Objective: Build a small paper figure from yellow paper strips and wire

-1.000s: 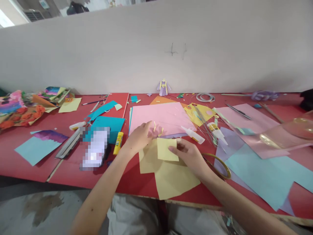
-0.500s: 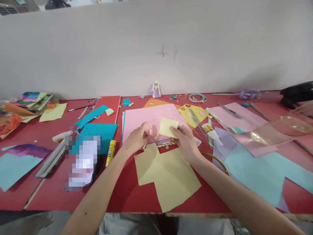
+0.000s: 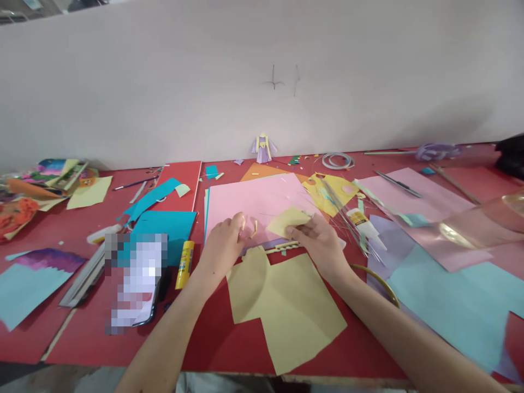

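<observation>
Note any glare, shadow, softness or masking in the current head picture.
Head view: pixelation covers most of the phone; bright highlights streak the clear object at right; soft shadow darkens the left of the large yellow paper; the small strip beside the left hand looks soft.

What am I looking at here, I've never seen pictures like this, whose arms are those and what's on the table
There's no machine here, just a person using bare hands, filmed by a camera on their head that looks forward and down. The right hand pinches a small pale yellow paper over a pink sheet. The left hand is to its left, fingers curled; I can't tell whether it holds anything. On the red table, a larger yellow paper lies nearer the person, with a yellow glue stick and a phone to the left, and a paper figure by the wall.
</observation>
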`<state>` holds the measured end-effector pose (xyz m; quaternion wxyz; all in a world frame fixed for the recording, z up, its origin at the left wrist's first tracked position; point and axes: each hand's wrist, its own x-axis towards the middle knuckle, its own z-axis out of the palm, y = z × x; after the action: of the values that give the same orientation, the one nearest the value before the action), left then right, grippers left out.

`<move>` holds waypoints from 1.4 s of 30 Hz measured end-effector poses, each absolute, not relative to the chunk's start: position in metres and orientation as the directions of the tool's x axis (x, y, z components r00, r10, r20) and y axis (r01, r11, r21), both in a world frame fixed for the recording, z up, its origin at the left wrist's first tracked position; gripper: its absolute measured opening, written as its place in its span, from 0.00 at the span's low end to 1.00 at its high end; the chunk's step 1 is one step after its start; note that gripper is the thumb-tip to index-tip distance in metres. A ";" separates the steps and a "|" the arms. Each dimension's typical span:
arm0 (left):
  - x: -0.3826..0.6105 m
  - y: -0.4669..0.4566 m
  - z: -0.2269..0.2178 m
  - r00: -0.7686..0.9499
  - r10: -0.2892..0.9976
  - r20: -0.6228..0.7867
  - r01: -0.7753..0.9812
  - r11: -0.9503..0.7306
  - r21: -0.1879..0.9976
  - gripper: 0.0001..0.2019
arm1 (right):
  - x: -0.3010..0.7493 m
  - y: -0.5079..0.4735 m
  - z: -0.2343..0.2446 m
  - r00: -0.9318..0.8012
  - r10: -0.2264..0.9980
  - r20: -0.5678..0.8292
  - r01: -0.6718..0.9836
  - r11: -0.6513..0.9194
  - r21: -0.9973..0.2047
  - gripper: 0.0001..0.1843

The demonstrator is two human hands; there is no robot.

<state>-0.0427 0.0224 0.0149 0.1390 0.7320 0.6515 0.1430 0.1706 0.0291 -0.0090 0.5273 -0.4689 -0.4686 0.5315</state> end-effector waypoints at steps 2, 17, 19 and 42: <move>-0.044 0.023 0.014 0.102 0.994 0.047 0.917 -0.113 0.384 0.20 | 0.172 0.030 -0.008 0.011 1.000 0.017 -0.103 0.018 -0.995 0.19; -0.035 0.025 0.010 0.089 0.970 0.224 0.675 -0.224 0.703 0.25 | 0.167 0.025 -0.010 -0.019 0.990 0.142 0.141 0.143 -0.980 0.03; -0.025 0.019 0.010 0.105 0.948 0.301 0.612 -0.300 0.732 0.22 | 0.166 0.023 -0.009 -0.064 0.989 0.133 0.074 0.137 -0.988 0.03; -0.021 0.015 0.016 0.074 0.923 0.376 0.520 -0.358 0.775 0.12 | 0.157 0.010 -0.005 -0.154 0.986 0.066 -0.060 0.058 -0.997 0.12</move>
<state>-0.0212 0.0146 0.0156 0.2288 0.6962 0.5184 0.4407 0.1570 0.0095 -0.0048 0.4883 -0.4294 -0.5389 0.5355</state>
